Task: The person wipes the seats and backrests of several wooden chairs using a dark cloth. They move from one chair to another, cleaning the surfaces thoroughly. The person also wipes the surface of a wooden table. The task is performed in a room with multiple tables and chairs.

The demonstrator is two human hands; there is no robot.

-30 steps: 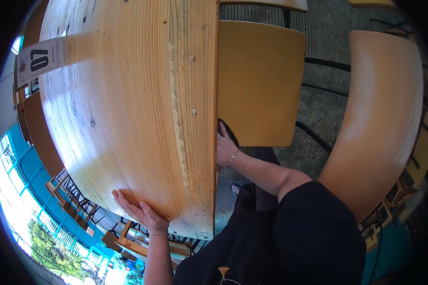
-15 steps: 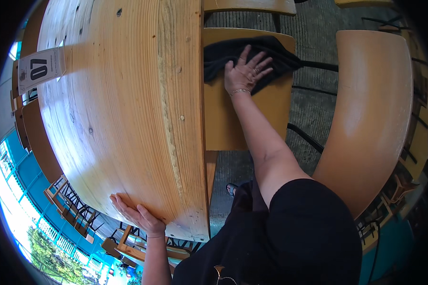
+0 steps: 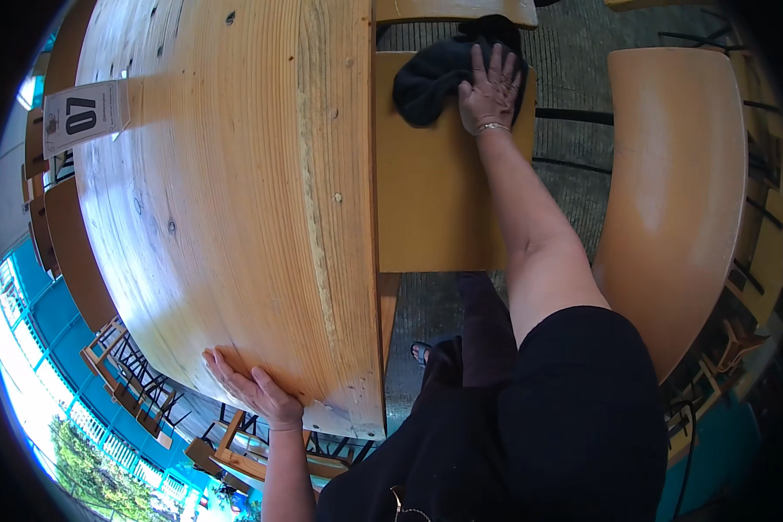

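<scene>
My right hand (image 3: 491,94) lies palm down with fingers stretched out on a bunched black cloth (image 3: 430,83). That cloth rests on the far part of a yellowish wooden chair seat (image 3: 439,191), partly over its far edge. My hand covers some of the cloth, near the seat's right side. My left hand (image 3: 257,393) is flat on the near end of a varnished wooden table (image 3: 226,200), fingers extended and nothing under them that I can see.
A curved wooden backrest (image 3: 674,174) rises right of the seat, joined by dark metal bars (image 3: 574,116). At the table's left edge stands a white number card (image 3: 83,117). More chairs (image 3: 130,378) line the left side. Ridged grey floor (image 3: 574,52) shows between the furniture.
My right hand has moved farther away and to the right across the seat, pushing the cloth along. Spread wide before, the cloth is now bunched up. My left hand stays put.
</scene>
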